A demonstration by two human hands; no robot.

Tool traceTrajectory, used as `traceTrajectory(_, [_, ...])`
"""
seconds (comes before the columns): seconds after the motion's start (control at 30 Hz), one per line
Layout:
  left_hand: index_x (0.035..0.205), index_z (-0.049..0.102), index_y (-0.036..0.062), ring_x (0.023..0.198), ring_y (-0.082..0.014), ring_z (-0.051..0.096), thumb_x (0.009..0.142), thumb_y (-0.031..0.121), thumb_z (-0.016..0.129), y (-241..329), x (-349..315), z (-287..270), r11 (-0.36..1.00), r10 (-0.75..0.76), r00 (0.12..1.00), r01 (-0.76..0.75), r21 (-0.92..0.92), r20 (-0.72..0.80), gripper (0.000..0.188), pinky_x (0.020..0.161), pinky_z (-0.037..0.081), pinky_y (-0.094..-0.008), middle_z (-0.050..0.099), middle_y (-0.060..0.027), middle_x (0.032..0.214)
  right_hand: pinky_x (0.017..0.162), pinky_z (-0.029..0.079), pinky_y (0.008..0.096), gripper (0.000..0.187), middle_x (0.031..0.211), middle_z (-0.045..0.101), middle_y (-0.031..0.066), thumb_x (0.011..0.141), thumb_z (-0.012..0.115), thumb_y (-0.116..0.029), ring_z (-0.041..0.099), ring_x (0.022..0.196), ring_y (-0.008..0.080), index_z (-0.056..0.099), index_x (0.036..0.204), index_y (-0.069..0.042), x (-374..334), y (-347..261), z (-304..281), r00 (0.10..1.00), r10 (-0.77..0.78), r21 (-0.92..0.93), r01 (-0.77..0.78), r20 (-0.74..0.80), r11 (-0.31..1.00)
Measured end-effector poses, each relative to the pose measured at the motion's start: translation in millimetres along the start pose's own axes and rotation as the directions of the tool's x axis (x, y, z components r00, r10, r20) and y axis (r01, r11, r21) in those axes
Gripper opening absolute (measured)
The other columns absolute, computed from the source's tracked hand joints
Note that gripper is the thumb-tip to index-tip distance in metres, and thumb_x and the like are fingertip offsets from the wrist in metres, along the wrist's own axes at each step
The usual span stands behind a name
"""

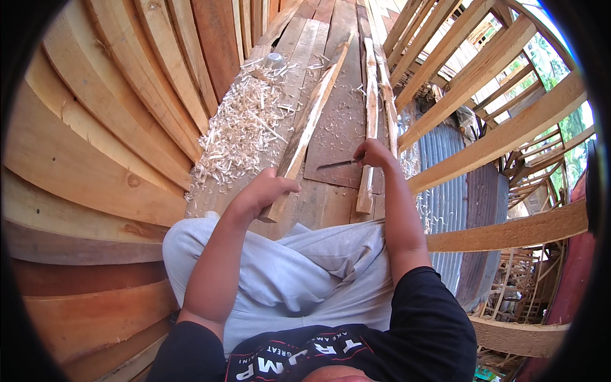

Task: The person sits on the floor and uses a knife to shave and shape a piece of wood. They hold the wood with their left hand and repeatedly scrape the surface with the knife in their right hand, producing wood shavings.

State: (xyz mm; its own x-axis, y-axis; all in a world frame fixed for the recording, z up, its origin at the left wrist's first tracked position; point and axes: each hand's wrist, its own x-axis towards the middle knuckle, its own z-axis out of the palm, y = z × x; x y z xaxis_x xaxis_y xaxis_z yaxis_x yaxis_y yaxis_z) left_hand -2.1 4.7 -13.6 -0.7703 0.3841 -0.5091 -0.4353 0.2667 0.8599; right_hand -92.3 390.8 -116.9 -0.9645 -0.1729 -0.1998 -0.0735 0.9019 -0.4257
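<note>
My left hand [262, 191] is closed round the near end of a long wooden batten [316, 114], its fingers partly hidden behind the wood. The batten slants away to the far right, with pale cut patches along its face. In my right hand [377, 154] is a knife [337, 165], its dark narrow blade pointing left toward the batten but apart from it. Under that hand lies a second pale batten [371, 83], running away from me along the plank floor [305, 202]; whether the hand touches it I cannot tell.
Curled wood shavings [245, 121] heap up left of the battens, with a small grey metal container [274, 61] at their far end. Upright boards [114, 165] wall the left side. On the right, a railing of beams [503, 135] stands before corrugated sheet metal [449, 191]. My crossed legs [286, 261] are close below.
</note>
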Motion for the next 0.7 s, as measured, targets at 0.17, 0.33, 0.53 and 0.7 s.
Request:
traceTrajectory(0.17, [0.116, 0.052, -0.0106, 0.083, -0.0208, 0.060, 0.071, 0.027, 0.074, -5, 4, 0, 0.999, -0.031, 0.999, 0.032, 0.006, -0.017, 0.063, 0.070, 0.051, -0.0341, 0.061, -0.0148, 0.095, 0.073, 0.054, 0.0369, 0.018, 0.086, 0.072, 0.0152, 0.077, 0.072, -0.007, 0.070, 0.080, 0.0278, 0.074, 0.095, -0.004, 2, 1, -5, 0.893, 0.200, 0.018, -0.211, -0.404, 0.977])
traceTrajectory(0.33, [0.122, 0.051, -0.0097, 0.084, -0.0200, 0.062, 0.074, 0.021, 0.072, -1, 4, -2, 0.999, -0.048, 0.998, 0.047, 0.028, 0.036, 0.060, 0.072, 0.052, -0.0321, 0.061, -0.0149, 0.098, 0.073, 0.054, 0.0382, 0.015, 0.087, 0.072, 0.0145, 0.078, 0.071, -0.008, 0.070, 0.082, 0.0287, 0.075, 0.092, -0.006, -12, 11, -17, 0.991, 0.128, -0.002, -0.128, 0.028, 0.992])
traceTrajectory(0.53, [0.124, 0.049, -0.0102, 0.085, -0.0206, 0.063, 0.074, 0.021, 0.071, 1, 2, 1, 0.999, -0.033, 0.999, 0.033, 0.024, 0.025, 0.063, 0.071, 0.052, -0.0323, 0.061, -0.0155, 0.100, 0.075, 0.054, 0.0349, 0.022, 0.086, 0.073, 0.0115, 0.073, 0.077, -0.008, 0.070, 0.081, 0.0248, 0.076, 0.095, -0.007, -12, 5, -25, 0.926, 0.178, -0.047, -0.205, -0.333, 0.978])
traceTrajectory(0.7, [0.126, 0.047, -0.0105, 0.087, -0.0211, 0.062, 0.074, 0.022, 0.071, 9, -6, -1, 0.997, -0.068, 0.998, 0.068, 0.029, 0.018, 0.066, 0.072, 0.052, -0.0325, 0.061, -0.0167, 0.103, 0.073, 0.055, 0.0313, 0.028, 0.084, 0.074, 0.0071, 0.065, 0.077, 0.002, 0.070, 0.080, 0.0164, 0.076, 0.092, -0.006, -15, -4, -26, 0.960, 0.212, -0.116, -0.193, 0.185, 0.974])
